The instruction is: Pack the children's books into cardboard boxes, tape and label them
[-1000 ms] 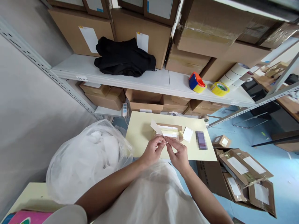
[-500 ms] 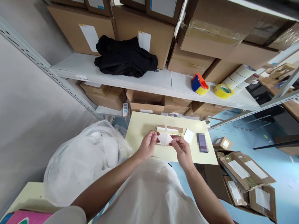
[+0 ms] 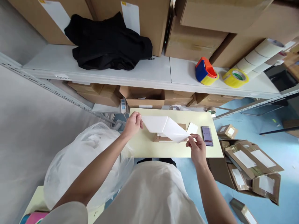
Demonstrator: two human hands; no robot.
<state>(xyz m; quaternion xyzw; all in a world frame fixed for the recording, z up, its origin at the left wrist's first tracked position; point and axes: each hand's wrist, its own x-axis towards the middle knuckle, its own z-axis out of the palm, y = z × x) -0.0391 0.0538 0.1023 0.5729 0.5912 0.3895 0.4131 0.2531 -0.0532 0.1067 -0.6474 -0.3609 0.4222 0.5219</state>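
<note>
A white sheet of paper [image 3: 156, 123], creased across its middle, stretches between my two hands above the pale yellow table [image 3: 142, 148]. My left hand [image 3: 134, 125] pinches its left corner. At the lower right corner, my right hand [image 3: 196, 146] has it between thumb and fingers. Beneath the paper, partly hidden by it, lies a small cardboard box [image 3: 158, 137] on the table. To the right of the box are a small white card or pad [image 3: 192, 128] and a phone [image 3: 207, 136] with its screen lit.
A shelf [image 3: 161, 73] holds black cloth [image 3: 109, 43], a tape dispenser [image 3: 206, 71], yellow tape [image 3: 235, 77] and cardboard boxes. White plastic wrapping [image 3: 81, 161] bulges at the table's left. Several labelled cartons [image 3: 254, 158] fill a large box on the right floor.
My hands have moved apart, left hand leftward and up, right hand rightward. The small folded white paper has opened into a wide sheet between them. The camera view has shifted closer to the shelf.
</note>
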